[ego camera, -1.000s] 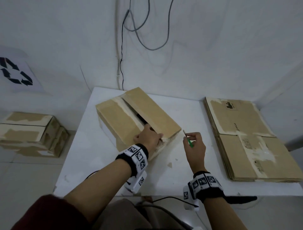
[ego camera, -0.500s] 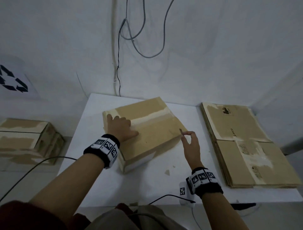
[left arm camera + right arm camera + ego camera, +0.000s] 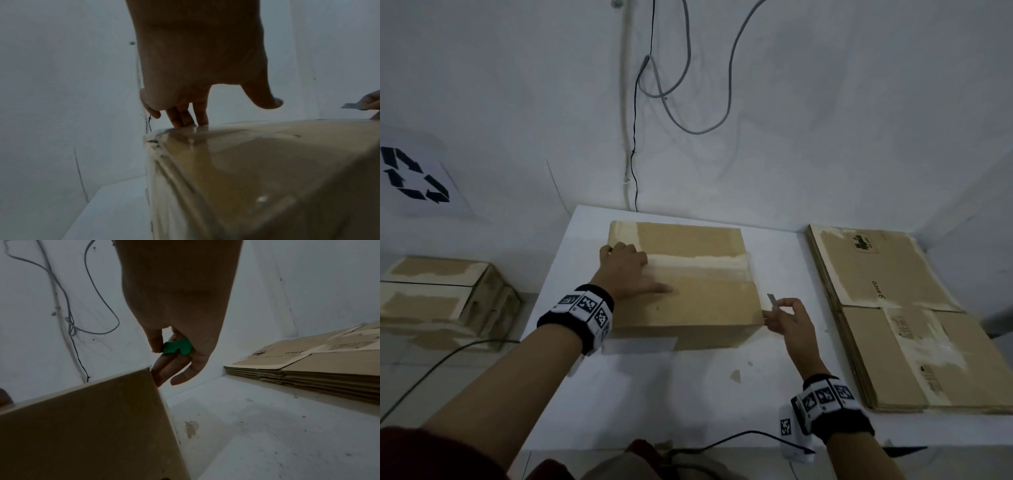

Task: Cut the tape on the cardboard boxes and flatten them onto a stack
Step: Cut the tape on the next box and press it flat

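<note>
Box: turned over since a second ago. Earlier, cut seam up, flaps parted, set at an angle; now squared to the table edge, an uncut taped seam facing up and running left to right. Judged meaning: one side already slit, second seam presented for cutting; flattening not yet begun.

Left hand: spread flat on the left part of the box top, fingertips pressing the tape, thumb extended along the near panel. Moved there from the open seam held a second ago.

Right hand: just beside the right near corner of the box, pinching a small cutter by its green grip, thumb and forefinger closed on it. Lower fingers touching the corner edge. Blade pointing up and away, clear of the cardboard, not yet on the tape.

Stack of flattened boxes: on the right of the table, apart from the box, several layers deep.

Table: white, scuffed, with small cardboard scraps near the front. Two more taped boxes beside the table on the left, lower down. White walls; recycling sign on the left wall; loose cables hanging on the back wall.
</note>
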{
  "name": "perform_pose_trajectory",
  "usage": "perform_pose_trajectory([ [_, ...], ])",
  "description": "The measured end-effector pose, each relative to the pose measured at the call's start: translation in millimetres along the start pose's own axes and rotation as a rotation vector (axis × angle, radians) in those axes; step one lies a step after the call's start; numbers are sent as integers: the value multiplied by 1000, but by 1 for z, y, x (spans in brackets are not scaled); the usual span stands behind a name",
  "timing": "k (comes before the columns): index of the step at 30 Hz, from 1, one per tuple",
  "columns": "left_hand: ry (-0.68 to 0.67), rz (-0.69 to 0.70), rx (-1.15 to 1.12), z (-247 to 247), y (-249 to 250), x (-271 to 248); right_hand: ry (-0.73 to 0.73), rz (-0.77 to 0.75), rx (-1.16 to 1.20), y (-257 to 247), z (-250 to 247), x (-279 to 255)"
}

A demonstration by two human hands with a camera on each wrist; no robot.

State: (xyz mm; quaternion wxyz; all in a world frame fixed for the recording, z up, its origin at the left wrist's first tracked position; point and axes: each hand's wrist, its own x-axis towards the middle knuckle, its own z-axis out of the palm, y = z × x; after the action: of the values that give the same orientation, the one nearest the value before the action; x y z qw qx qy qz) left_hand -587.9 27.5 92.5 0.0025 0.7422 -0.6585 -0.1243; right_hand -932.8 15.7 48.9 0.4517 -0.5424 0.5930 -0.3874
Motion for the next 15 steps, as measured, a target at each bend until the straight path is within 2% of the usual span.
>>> perform_pose_trajectory([
  [6,-50,159,-77,9,41,5,-107,24,-2,-11,1,-8],
  [11,-165,243,-225,18,85,9,-301,113,-24,-16,17,-20],
  [13,-198,268,-206,24,95,7,-289,141,-40,-16,19,-20],
  [15,-194,273,-185,31,96,6,-191,80,-96,-13,18,-13],
])
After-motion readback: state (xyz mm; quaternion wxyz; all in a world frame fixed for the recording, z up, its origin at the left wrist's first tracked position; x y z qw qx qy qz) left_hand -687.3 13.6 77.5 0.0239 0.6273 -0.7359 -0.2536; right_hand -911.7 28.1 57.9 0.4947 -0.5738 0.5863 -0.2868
